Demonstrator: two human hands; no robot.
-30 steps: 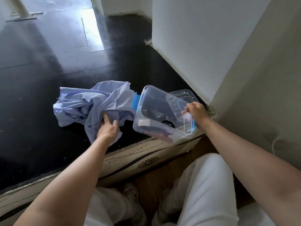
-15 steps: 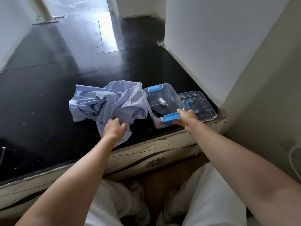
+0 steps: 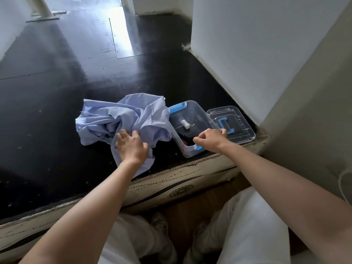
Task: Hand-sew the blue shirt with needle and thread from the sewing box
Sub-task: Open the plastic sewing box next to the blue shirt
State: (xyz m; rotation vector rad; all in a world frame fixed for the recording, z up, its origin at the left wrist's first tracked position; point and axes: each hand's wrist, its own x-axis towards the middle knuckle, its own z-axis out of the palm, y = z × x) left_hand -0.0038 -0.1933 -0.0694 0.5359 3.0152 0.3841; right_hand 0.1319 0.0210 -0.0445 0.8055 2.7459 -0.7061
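The blue shirt (image 3: 122,119) lies crumpled on the black surface. My left hand (image 3: 131,145) rests on its near part, fingers curled into the fabric. To the right of the shirt stands the sewing box (image 3: 192,113), clear plastic with blue latches, open and flat on the surface. Inside it lies a white thread spool (image 3: 185,123), with dark items near the front. My right hand (image 3: 209,139) grips the box's near right rim with curled fingers. The box's clear lid (image 3: 240,128), with a blue handle, lies just right of the box. No needle shows.
A white wall block (image 3: 257,44) rises close behind and to the right of the lid. The black surface (image 3: 57,111) ends at a cream patterned edge (image 3: 171,181) in front of me. My legs in white trousers (image 3: 247,225) are below it.
The box was tilted in the air in my right hand, then came down flat beside the lid. My left hand shifted further onto the shirt and gathered fabric.
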